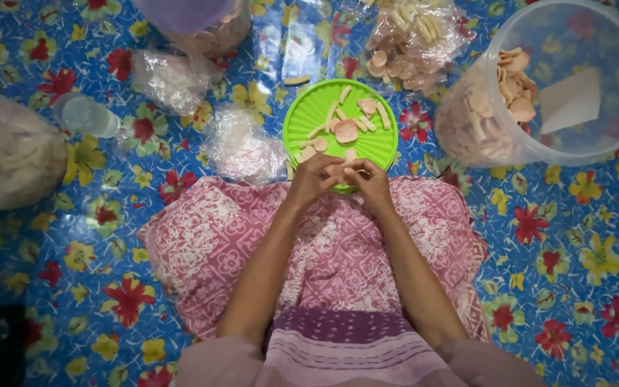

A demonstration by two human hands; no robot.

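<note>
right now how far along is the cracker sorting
Done so far: the clear tub on its side holds a pile of round crackers. In hand: left hand and right hand meet at the near rim of the green plate, pinching something small. Left: a dozen or so pieces on the plate, plus the open bag of crackers behind it.

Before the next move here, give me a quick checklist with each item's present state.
1. Both hands in view: left hand and right hand meet at the green plate's near rim: ok.
2. What the fingers pinch: hidden, cannot tell.
3. Plate holds crackers: ok.
4. Tub lies on its side, mouth facing the camera, crackers inside: ok.
5. Open bag behind the plate, contents contained: cannot tell.
</note>
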